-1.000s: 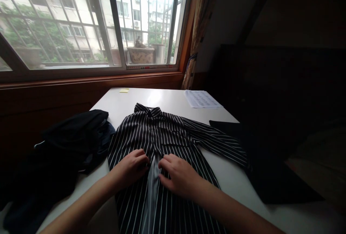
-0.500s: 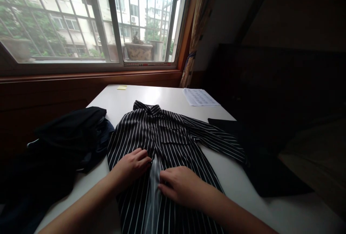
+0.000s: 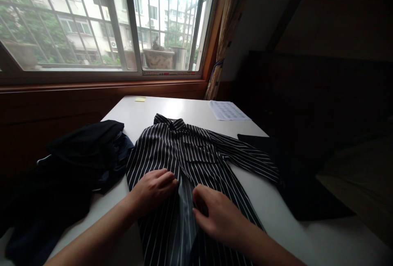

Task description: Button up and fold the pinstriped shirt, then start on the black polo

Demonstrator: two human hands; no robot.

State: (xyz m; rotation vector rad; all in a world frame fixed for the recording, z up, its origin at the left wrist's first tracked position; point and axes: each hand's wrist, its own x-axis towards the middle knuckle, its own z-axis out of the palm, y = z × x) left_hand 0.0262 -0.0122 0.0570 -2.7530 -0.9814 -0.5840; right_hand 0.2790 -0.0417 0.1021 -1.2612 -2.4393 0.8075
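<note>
Two bare hands work low on the front of a striped shirt, one at each edge of its parted opening. The left hand (image 3: 156,188) is half closed, knuckles up, with its fingers bent down over the near edge; the fingertips are hidden, so whether they pinch any cloth cannot be told. The right hand (image 3: 216,213) is loosely curled, thumb and forefinger bent toward each other around a small hollow, just beside the other edge; its grip on the fabric cannot be made out either. Between them a paler grey strip shows inside the opening. The striped shirt (image 3: 196,147), black with white lines, lies front up on a white table (image 3: 196,112), collar away from the person, one sleeve stretched out to the right. Its cuff reaches a dark cloth (image 3: 310,200) at the table's right side. A heap of dark clothes (image 3: 82,151) lies close on the left. Farther off are printed sheets (image 3: 230,111) and a yellow slip (image 3: 140,99), then a tied curtain (image 3: 219,45) beside the barred window.
</note>
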